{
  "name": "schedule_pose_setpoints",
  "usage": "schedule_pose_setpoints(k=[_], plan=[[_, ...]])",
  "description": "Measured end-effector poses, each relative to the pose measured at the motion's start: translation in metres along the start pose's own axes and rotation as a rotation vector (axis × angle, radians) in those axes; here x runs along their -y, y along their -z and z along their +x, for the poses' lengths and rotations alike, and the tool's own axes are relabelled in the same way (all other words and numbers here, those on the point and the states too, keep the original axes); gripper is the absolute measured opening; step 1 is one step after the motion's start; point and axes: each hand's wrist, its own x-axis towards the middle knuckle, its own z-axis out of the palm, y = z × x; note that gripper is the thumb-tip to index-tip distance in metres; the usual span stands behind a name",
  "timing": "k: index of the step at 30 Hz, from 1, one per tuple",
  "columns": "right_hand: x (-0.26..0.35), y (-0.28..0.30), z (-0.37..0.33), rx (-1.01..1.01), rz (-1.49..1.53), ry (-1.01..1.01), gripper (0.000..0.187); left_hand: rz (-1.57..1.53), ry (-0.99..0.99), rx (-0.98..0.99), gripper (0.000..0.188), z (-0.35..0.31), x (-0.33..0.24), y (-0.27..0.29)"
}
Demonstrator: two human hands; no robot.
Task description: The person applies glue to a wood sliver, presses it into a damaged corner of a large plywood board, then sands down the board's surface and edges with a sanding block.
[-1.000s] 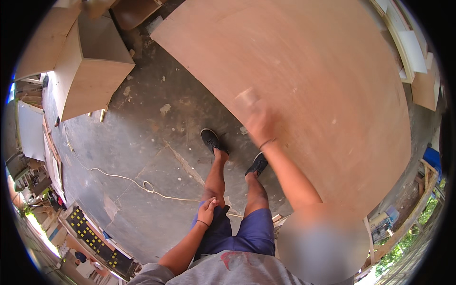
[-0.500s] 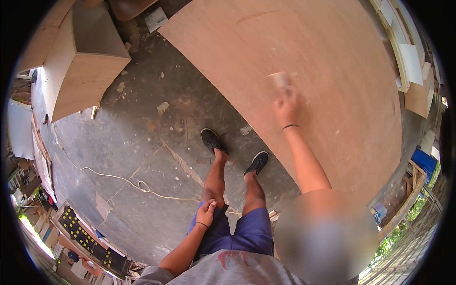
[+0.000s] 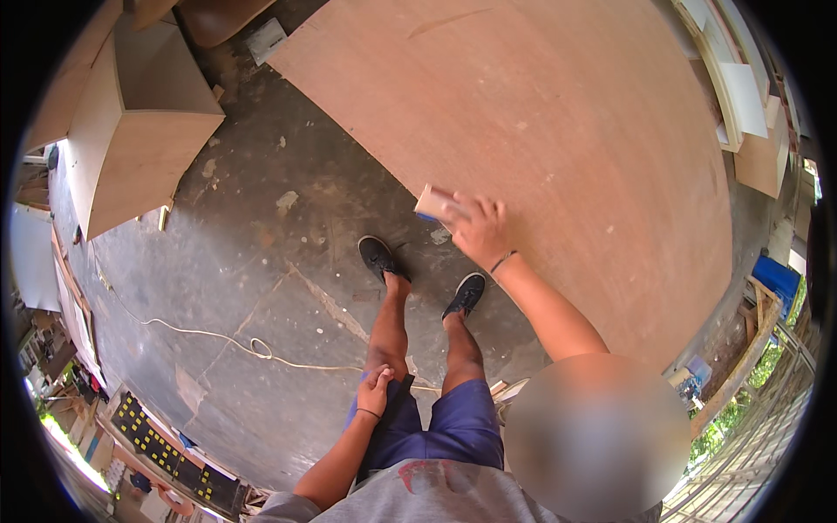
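A large thin sheet of plywood (image 3: 593, 174), reddish-brown, spreads before me on the right. My right hand (image 3: 478, 230) is closed on a sanding block (image 3: 433, 203), pale wood with a blue lower edge. The block lies at the sheet's near left edge, its end reaching slightly past that edge. Its underside is hidden, and the fingers are a little blurred. My left hand (image 3: 374, 390) rests on my left knee, fingers loosely bent over it, with no object visible in them.
Grey concrete floor (image 3: 253, 288) carries a pale cord (image 3: 209, 331) with a loop, left of my feet. A wooden box-shaped cabinet (image 3: 144, 157) stands at the far left. Boards (image 3: 745, 113) lean at the far right, with a blue container (image 3: 779, 283) nearer.
My right hand has swept the sanding block toward me and left, from the middle of the plywood to its near edge. My left hand stays on the knee. The view shifts slightly.
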Motion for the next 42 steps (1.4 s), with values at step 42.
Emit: schedule_pose_setpoints(k=[42], plan=[[-0.054, -0.010, -0.205, -0.580, -0.150, -1.504, 0.044, 0.056, -0.020, 0.057, 0.036, 0.002, 0.002, 0.013]])
